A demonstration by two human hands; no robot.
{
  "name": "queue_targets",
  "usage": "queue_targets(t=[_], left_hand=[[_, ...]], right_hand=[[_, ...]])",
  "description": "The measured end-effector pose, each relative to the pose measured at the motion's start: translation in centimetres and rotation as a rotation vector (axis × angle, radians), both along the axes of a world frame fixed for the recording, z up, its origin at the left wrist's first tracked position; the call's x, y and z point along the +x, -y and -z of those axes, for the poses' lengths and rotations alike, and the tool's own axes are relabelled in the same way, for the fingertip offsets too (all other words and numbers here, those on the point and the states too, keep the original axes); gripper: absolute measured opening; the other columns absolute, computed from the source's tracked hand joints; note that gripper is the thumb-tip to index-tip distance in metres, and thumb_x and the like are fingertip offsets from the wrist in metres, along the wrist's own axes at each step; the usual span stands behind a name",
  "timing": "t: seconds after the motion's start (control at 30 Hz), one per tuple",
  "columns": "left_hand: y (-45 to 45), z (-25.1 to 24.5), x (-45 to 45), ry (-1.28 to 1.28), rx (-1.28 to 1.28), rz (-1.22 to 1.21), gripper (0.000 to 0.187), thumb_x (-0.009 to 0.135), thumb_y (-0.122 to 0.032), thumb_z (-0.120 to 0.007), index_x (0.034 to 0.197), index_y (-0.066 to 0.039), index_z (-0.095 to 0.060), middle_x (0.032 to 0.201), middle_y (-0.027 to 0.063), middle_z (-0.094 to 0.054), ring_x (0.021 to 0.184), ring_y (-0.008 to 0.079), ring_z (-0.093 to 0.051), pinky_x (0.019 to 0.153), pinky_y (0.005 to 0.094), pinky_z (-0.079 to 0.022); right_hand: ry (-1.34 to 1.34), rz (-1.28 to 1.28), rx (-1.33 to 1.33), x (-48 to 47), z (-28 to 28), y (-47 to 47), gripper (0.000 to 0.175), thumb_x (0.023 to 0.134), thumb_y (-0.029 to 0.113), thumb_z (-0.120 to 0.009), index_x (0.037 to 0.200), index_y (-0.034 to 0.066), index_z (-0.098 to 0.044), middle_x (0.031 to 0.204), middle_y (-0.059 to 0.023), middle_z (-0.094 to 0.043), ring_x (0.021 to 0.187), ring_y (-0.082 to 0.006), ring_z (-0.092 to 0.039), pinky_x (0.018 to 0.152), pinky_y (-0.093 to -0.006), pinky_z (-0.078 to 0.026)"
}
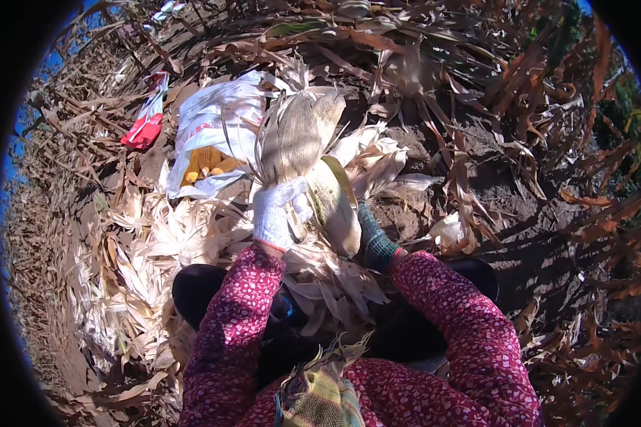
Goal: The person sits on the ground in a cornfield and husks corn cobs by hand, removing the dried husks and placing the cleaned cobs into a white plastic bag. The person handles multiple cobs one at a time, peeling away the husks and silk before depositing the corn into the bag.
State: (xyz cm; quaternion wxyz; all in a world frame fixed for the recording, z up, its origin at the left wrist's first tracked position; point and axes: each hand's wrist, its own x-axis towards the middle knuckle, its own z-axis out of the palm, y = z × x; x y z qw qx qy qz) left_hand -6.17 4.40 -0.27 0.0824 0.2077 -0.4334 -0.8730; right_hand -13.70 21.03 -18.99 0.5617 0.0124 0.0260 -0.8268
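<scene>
My left hand (280,212), in a white knit glove, is closed around the lower end of a large ear of corn in its dry husk (292,141). A second ear in its husk (335,213) slants between my two hands. Against that ear's right side is my right hand (375,237), in a dark green knit glove; its fingertips are hidden, so its grip is unclear. A white plastic sack (221,109) with red writing lies left of the ears. Several bare yellow corn cobs (208,163) show in its mouth.
Loose pale husks (165,240) cover the ground at left, and more husks (376,160) lie beyond my right hand. A red and white bag (145,125) lies past the sack. Dry corn stalks (454,58) spread ahead and right. My dark-clad knees (197,293) flank the husks.
</scene>
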Motion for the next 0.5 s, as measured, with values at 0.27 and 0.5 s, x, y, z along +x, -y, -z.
queue_targets(t=[0.27,0.5], left_hand=[[1.3,8.7,-2.8,-0.461,-1.594,-0.003,0.022,0.089,-0.021,-0.068,0.099,-0.003,-0.076,0.074,0.0054,-0.071,0.060,0.0173,-0.065,0.057,0.0309,-0.052],[0.7,6.1,-0.2,-0.101,-0.952,0.444,0.024,0.086,-0.017,-0.071,0.097,0.004,-0.074,0.083,0.0097,-0.074,0.068,0.0119,-0.068,0.062,0.0258,-0.053]], right_hand=[[0.355,0.227,0.615,8.4,-8.1,1.2,0.065,0.095,0.065,-0.044,0.132,0.0132,-0.057,0.124,-0.0074,-0.064,0.111,-0.0278,-0.061,0.099,-0.0428,-0.048],[0.276,0.174,0.710,5.6,-4.8,-0.7,0.053,0.095,0.058,-0.053,0.125,0.0154,-0.059,0.114,-0.0070,-0.063,0.099,-0.0311,-0.062,0.088,-0.0450,-0.051]])
